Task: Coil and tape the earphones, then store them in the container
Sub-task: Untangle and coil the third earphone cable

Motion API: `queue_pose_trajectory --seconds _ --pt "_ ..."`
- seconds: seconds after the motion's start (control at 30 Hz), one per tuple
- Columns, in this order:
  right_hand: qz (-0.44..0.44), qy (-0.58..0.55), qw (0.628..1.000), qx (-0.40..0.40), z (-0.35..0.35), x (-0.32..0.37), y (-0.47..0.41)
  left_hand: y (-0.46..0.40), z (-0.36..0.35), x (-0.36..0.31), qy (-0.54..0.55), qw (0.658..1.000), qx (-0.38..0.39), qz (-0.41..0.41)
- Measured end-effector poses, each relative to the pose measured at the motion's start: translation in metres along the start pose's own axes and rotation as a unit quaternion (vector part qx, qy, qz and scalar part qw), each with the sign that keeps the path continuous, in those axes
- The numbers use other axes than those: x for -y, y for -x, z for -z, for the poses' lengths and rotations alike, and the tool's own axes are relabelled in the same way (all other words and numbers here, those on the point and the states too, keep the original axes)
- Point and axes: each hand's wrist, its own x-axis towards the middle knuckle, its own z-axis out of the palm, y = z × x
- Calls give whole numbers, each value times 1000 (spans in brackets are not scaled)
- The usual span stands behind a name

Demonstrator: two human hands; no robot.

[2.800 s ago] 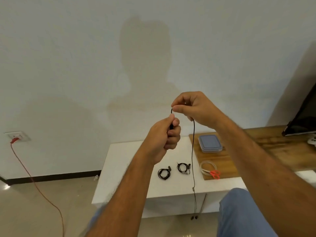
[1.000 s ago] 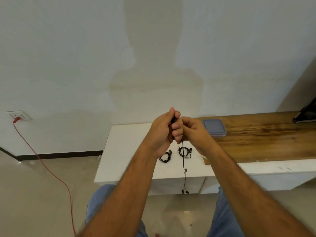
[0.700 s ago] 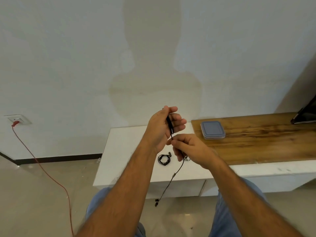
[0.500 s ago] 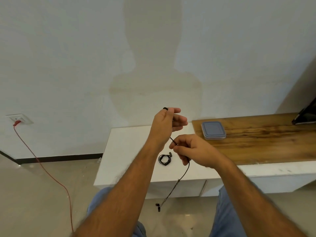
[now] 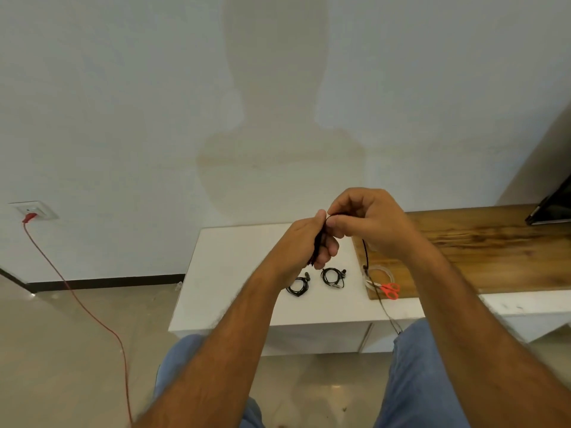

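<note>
My left hand [image 5: 304, 242] grips a partly wound coil of black earphone cable [image 5: 318, 245] in its curled fingers. My right hand [image 5: 367, 223] pinches the same cable at the top of the coil. The loose end of the cable [image 5: 366, 254] hangs from my right hand down past the table's front edge. Two coiled black earphones, one [image 5: 297, 287] and another [image 5: 333, 277], lie on the white table [image 5: 234, 273] below my hands. A clear tape roll [image 5: 379, 274] and red-handled scissors [image 5: 390, 290] lie on the wooden board [image 5: 482, 245]. The container is hidden behind my right hand.
A dark screen corner [image 5: 553, 208] stands at the far right of the wooden board. A red cord [image 5: 77, 301] runs from a wall socket [image 5: 32, 210] down across the floor at left. My knees in blue trousers [image 5: 426, 372] are below the table edge.
My right hand rose from below my left hand to the top of the coil, laying another loop of cable. The hanging end swung right and got shorter. The view tilted down.
</note>
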Motion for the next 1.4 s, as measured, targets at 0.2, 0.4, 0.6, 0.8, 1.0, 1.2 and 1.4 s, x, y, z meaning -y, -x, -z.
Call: queue_pose_trajectory --seconds 0.2,0.4,0.6,0.8,1.0,1.2,1.4 --pt "-25 -127 991 -17 -7 -20 -6 1 -1 -4 129 990 53 25" --pt "-84 -201 975 -36 -28 -37 7 0 -6 -4 198 977 71 17" --pt "-140 -160 977 17 -55 -50 35 -1 -3 -4 271 962 -8 -10" --pt "-161 -105 977 90 -61 -42 55 1 4 8 126 983 -108 -77" --pt "-118 76 983 119 -44 -15 48 10 6 11 -9 990 -130 -46" --pt "-40 132 989 62 -27 13 37 27 2 12 -56 995 -81 31" --pt "-25 27 999 29 -19 21 35 48 -9 9 52 996 -1 68"
